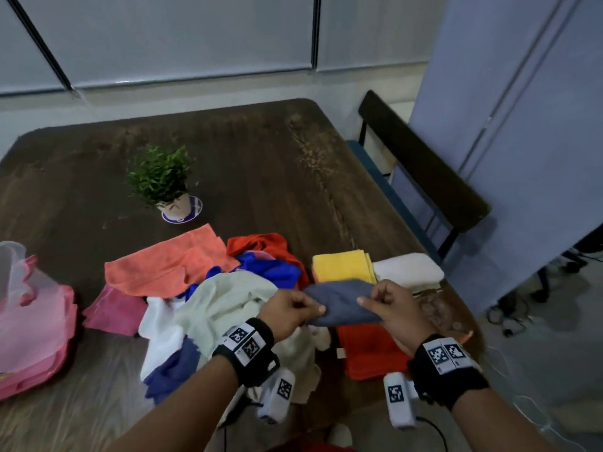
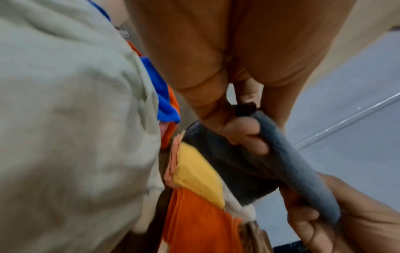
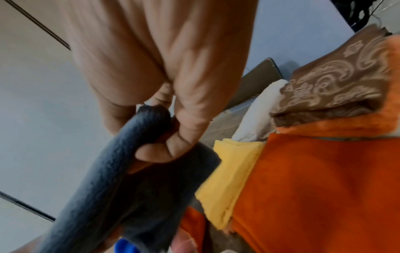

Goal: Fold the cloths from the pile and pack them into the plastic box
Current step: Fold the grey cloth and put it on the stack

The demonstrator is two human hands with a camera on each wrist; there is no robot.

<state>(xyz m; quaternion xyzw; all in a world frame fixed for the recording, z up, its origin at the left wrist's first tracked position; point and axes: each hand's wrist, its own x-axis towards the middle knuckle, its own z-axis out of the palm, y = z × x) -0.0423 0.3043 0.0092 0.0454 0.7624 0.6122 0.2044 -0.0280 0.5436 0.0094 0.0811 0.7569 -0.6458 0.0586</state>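
Both hands are up over the table (image 1: 261,151), holding a grey cloth (image 1: 341,303) stretched between them just right of centre in the lower half of the head view. The left hand (image 1: 290,309) pinches its left end between thumb and curled fingers, and the right hand (image 1: 396,306) does the same at the right end. In the left wrist view the fingertips (image 2: 246,135) are curled tight onto the cloth's rolled top edge, and the right wrist view shows that hand's fingers (image 3: 173,147) wrapped over the same edge, so neither hand is spread.

The grey cloth hangs above a flat orange cloth (image 1: 372,350) lying on the table near its lower right edge. Just behind it, further up the frame, sit a folded yellow cloth (image 1: 342,265) and a folded white cloth (image 1: 408,270) side by side, touching. A brown patterned cloth (image 3: 337,82) shows in the right wrist view, next to the orange one.

The loose pile (image 1: 212,288) takes up the centre-left: a big pale green cloth (image 1: 228,298) on top near the left wrist, with coral, royal blue, white, red-orange and pink pieces around it.

The plastic box (image 1: 29,318) is at the far left edge of the head view, translucent pink, well apart from both hands. I can't tell what's inside.

A small potted plant (image 1: 163,184) on a saucer sits above the pile, mid-table.
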